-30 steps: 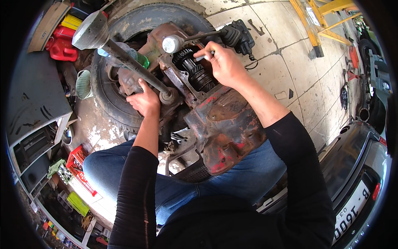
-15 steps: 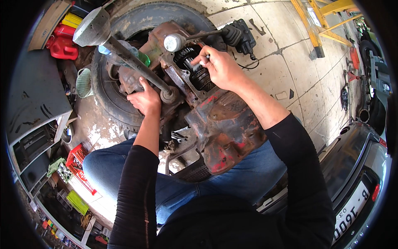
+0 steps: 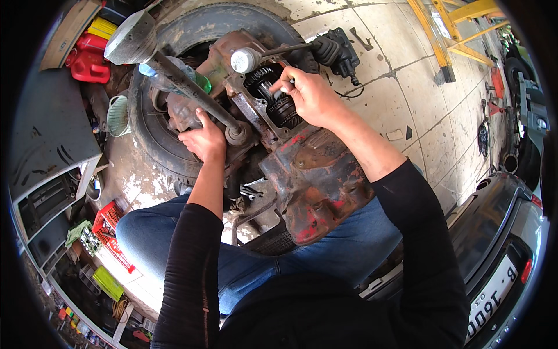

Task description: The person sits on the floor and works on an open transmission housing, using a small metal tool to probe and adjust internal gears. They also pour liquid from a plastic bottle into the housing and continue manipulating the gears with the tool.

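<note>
A small pale object (image 3: pixel 285 89) is clamped in the fingers of the right hand (image 3: pixel 314 99) over the gears (image 3: pixel 281 110) at 12 o'clock in the gearbox (image 3: pixel 314 180), and might be dropped among them if the pinch is loosened, while the left hand (image 3: pixel 204 141)'s grip beside the metal shaft (image 3: pixel 192 92) at 10 o'clock cannot be told.

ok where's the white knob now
In the head view, the white knob is upper centre, just above the exposed gears and left of the right hand.
</note>
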`<state>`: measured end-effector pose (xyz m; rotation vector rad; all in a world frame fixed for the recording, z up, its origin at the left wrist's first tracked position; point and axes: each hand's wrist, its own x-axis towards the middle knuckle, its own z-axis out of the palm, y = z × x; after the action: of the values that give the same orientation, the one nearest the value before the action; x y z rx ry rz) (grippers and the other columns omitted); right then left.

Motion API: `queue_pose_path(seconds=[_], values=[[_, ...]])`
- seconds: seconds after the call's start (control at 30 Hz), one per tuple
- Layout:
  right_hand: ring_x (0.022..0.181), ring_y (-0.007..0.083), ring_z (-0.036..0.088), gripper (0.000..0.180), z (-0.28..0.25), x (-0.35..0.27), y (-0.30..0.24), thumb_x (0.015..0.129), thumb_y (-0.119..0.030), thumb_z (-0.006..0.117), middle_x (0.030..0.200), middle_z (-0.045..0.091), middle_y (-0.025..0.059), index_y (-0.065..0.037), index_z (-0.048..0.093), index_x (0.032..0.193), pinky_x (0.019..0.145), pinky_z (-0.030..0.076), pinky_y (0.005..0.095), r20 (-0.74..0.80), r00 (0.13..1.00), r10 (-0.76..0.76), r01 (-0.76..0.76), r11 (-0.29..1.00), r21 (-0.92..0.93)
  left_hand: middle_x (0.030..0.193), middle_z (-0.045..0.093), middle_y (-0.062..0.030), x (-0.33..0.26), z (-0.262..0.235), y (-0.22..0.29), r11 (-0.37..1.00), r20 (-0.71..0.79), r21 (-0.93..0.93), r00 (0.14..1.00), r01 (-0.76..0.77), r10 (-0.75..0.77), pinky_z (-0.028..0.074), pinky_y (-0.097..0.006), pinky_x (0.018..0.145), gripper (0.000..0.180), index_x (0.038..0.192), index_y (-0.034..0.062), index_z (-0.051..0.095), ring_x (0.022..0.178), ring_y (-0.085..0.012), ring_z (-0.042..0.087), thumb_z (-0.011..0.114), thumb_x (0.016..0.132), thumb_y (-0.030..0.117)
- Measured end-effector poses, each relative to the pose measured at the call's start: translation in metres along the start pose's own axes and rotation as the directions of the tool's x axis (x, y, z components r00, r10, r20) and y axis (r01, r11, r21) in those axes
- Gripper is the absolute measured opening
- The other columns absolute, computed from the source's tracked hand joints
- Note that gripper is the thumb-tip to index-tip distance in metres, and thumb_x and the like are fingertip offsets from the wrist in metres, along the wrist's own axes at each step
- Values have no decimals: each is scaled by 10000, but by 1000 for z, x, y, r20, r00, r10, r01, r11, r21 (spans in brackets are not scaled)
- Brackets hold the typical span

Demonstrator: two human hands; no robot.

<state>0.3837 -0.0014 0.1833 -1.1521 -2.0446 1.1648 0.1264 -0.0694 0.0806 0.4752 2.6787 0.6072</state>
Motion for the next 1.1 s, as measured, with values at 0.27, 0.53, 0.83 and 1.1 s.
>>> queue_pose_path(seconds=[0.27,0.53,0.83,1.1], values=[[1003,369,729,128,-1,-1,-4,942,102,510,1048,775,170,-6,482,1004,840,554,416,44,997,61,-59,998,-37,1331,540,-359,-1,-2,2,1000,15,15,1000,14,-14,457,-540,1090,992,1319,-127,388,1279,-485,551,605,904,747],[978,415,726,115,-3,2,11,967,70,519,1038,777,163,-27,466,999,829,554,446,1,999,43,-43,997,63,1323,534,-368,2,2,-2,1000,6,17,1000,-6,6,451,-530,1095,996,1309,-136,379,1280,-484,544,602,906,747],[936,257,745,120,-8,2,6,1024,40,505,1122,796,103,-34,440,955,819,551,328,-117,993,7,-12,999,-42,1307,552,-360,1,1,0,1000,-7,26,1000,4,-4,457,-535,1089,993,1303,-136,400,1271,-480,556,606,904,750],[923,299,745,136,-6,2,4,1017,58,494,1056,792,132,-43,441,943,835,563,385,-119,990,74,-77,997,-24,1315,550,-361,-1,-2,2,1000,14,18,1000,7,-7,459,-535,1087,973,1293,-132,405,1273,-478,558,612,909,738]])
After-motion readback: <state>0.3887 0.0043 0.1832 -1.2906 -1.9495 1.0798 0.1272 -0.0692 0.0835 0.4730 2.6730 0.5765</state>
